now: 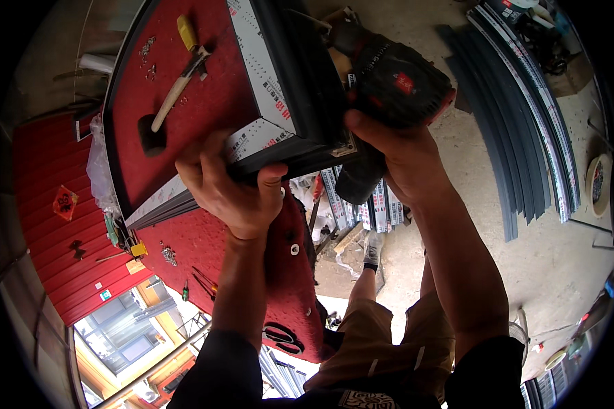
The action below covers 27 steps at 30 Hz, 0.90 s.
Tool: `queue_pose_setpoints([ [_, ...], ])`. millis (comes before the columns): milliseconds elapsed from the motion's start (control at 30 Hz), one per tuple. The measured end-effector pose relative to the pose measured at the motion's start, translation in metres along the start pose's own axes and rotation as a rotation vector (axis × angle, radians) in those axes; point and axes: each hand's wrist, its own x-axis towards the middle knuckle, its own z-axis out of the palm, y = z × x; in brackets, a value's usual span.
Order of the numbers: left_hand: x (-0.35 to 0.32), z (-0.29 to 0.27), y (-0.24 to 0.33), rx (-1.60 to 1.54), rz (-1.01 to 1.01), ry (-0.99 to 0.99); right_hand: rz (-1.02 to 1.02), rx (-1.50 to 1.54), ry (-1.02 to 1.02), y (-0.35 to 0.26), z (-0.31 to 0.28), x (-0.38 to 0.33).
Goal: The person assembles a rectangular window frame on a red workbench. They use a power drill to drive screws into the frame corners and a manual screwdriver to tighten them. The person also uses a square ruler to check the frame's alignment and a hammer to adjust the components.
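Observation:
A large dark metal frame [256, 61] with white printed protective film rests over a red-covered table [290, 286]. My left hand [228, 187] grips its lower bar close to the mitred corner, fingers over the filmed side and thumb on the near side. Just right of that corner, my right hand [409, 160] is wrapped round the grip of a black and red cordless drill [399, 82]. The drill's front end lies partly behind the frame's upright bar. Inside the frame are a mallet [172, 102] with a black head and a yellow-handled hammer [186, 33].
Loose screws [147, 51] lie inside the frame, with more screws [168, 254] on the near tabletop. A green-handled screwdriver [185, 291] is near the table's left edge. Long dark profiles [505, 129] cover the floor at right. Filmed profiles [382, 208] stand below the drill.

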Motion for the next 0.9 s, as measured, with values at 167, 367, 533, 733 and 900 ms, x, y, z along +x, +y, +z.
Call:
queue_pose_setpoints([
  [167,0.0,0.0,0.0,0.023,-0.012,-0.016,0.034,0.007,-0.001,0.0,-0.002,-0.001],
  [367,-0.002,0.002,0.005,0.003,-0.014,0.028,-0.187,-0.11,0.088,0.003,-0.009,-0.026],
  [533,-0.005,-0.001,-0.005,-0.214,0.097,0.159,-0.221,-0.377,0.332,0.003,-0.025,-0.099],
  [733,-0.025,-0.043,0.028,-0.652,-0.196,0.179,-0.255,-0.607,0.48,0.02,-0.023,-0.222],
  [900,-0.061,-0.074,0.029,-1.809,-1.074,-0.542,-0.258,-0.686,0.552,0.061,-0.005,-0.288],
])
